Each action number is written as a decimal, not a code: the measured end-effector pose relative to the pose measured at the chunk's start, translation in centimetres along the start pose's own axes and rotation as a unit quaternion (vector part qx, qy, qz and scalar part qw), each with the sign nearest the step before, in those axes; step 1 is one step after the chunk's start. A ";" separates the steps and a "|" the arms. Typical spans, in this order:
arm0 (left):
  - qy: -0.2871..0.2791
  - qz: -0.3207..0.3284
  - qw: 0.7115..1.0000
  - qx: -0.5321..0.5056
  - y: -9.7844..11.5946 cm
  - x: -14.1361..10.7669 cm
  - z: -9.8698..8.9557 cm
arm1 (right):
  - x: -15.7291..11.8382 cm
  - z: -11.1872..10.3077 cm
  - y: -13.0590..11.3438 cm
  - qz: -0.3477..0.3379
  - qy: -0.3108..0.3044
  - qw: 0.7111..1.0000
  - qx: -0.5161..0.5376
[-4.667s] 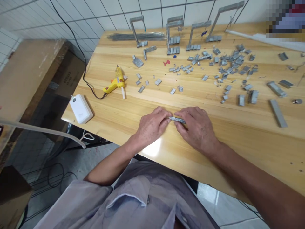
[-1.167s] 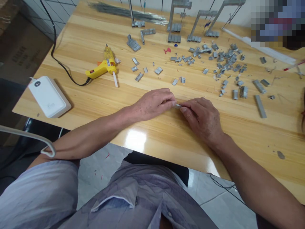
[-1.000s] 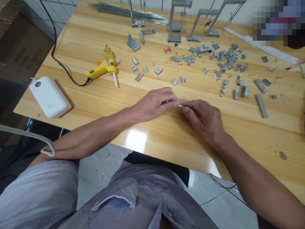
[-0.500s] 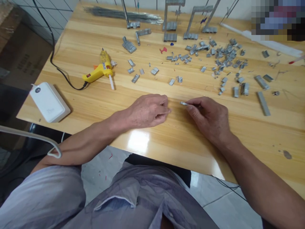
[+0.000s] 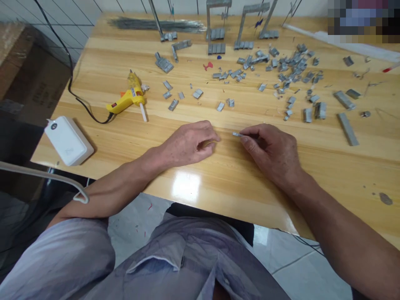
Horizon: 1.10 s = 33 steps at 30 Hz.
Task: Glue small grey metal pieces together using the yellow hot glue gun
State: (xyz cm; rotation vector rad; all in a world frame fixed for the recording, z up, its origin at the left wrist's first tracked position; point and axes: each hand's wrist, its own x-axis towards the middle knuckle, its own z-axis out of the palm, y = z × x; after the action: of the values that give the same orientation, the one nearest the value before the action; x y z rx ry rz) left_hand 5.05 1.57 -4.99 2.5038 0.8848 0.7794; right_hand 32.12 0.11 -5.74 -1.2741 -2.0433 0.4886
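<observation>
My right hand (image 5: 271,152) pinches a small grey metal piece (image 5: 236,134) between thumb and forefinger, its end pointing left. Facing it, my left hand (image 5: 195,142) rests low over the wooden table (image 5: 218,175), thumb and fingers apart, with nothing seen between them. A gap separates the two hands. Two small metal pieces (image 5: 220,106) lie just beyond them, and a pile of similar grey bits (image 5: 293,66) spreads further back on the right.
A yellow glue gun (image 5: 126,101) with a black cable and a white power bank (image 5: 68,141) lie on the left. Metal frames (image 5: 208,25) stand at the back beside a bundle of thin wires (image 5: 156,25). Longer metal strips (image 5: 348,129) lie on the right.
My left hand's thumb and forefinger have spread apart. The right hand keeps its pinch on the metal piece. The whole view has shifted slightly.
</observation>
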 end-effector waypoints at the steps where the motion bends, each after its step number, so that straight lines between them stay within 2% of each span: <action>1: -0.007 0.000 1.000 0.006 0.0 -0.1 0.1 | 0.0 0.0 0.0 0.002 -0.002 1.000 0.000; 10: -0.040 0.007 0.997 0.064 0.4 -0.1 0.7 | 0.2 0.2 -0.3 -0.004 -0.014 1.000 0.000; 19: 0.003 -0.011 1.000 -0.010 0.1 -0.1 0.4 | 0.2 0.1 -0.1 0.013 -0.002 1.000 0.002; 28: -0.046 -0.013 0.998 0.046 0.6 -0.2 0.4 | 0.0 0.1 -0.1 0.015 -0.009 1.000 0.006; 33: -0.032 0.000 0.999 0.019 0.4 -0.2 0.4 | 0.0 0.2 -0.2 0.014 -0.006 1.000 0.011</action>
State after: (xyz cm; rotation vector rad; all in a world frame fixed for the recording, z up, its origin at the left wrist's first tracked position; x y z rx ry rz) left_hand 5.36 1.10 -5.23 2.5472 0.8847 0.6845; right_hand 31.89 0.07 -5.73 -1.2918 -2.0279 0.5313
